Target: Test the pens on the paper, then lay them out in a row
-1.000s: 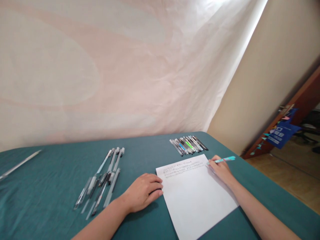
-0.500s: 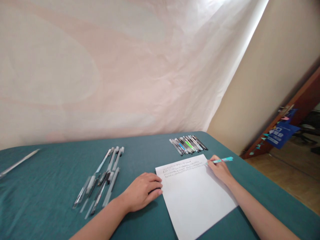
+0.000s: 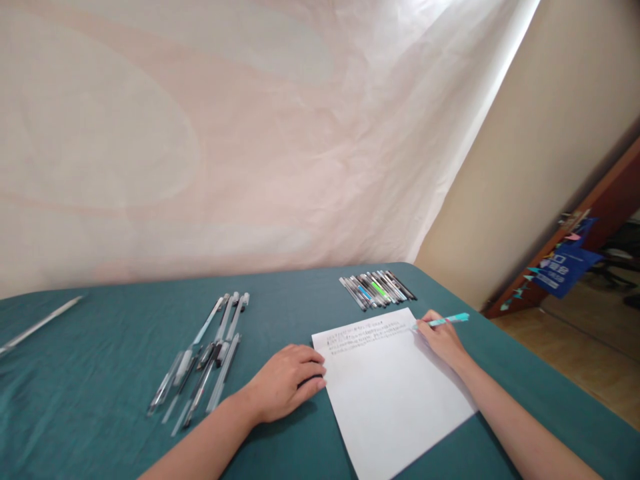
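Observation:
A white sheet of paper (image 3: 395,400) lies at a slant on the table, with several lines of small dark handwriting across its top. My right hand (image 3: 443,339) rests on the sheet's upper right edge, its fingers closed round a turquoise pen (image 3: 453,319). The pen's tip points left at the end of a written line. My left hand (image 3: 290,382) lies on the cloth with its fingers slightly apart, and the fingertips touch the paper's left edge. Nothing is held in it.
Several pens (image 3: 379,291) lie side by side in a row beyond the paper. Left of my left hand is a loose group of several clear-barrelled pens (image 3: 203,373). One more pale pen (image 3: 43,325) lies far left. A green cloth (image 3: 120,320) covers the table.
Almost nothing differs: the whole view has shifted very slightly. My right hand holds the pen at nearly the same spot, and my left hand has stayed at the paper's edge.

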A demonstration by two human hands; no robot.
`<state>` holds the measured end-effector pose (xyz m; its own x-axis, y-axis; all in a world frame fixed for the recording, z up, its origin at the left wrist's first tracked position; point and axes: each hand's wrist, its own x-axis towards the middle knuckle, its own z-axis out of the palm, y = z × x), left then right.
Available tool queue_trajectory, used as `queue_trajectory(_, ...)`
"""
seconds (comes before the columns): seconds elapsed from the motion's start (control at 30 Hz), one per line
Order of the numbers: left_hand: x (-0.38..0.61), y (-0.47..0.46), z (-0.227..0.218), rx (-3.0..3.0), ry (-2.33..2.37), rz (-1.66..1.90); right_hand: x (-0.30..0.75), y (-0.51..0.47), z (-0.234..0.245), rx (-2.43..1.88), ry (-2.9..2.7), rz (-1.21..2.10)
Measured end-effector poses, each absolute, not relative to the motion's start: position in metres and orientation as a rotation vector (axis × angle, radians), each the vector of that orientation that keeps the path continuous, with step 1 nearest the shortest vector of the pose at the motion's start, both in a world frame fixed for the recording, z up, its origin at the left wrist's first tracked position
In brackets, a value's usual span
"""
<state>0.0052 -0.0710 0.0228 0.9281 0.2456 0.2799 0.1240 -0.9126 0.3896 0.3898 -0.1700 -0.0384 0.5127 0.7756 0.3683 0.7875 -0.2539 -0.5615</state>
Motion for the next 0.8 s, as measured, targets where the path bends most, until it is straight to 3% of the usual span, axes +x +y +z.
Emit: queue_trajectory(0.8, 0.0040, -0.0706, 0.0233, 2.721, 0.285, 0.389, 0.3868, -0.1714, -0.0369, -2.034, -1.258, -0.023)
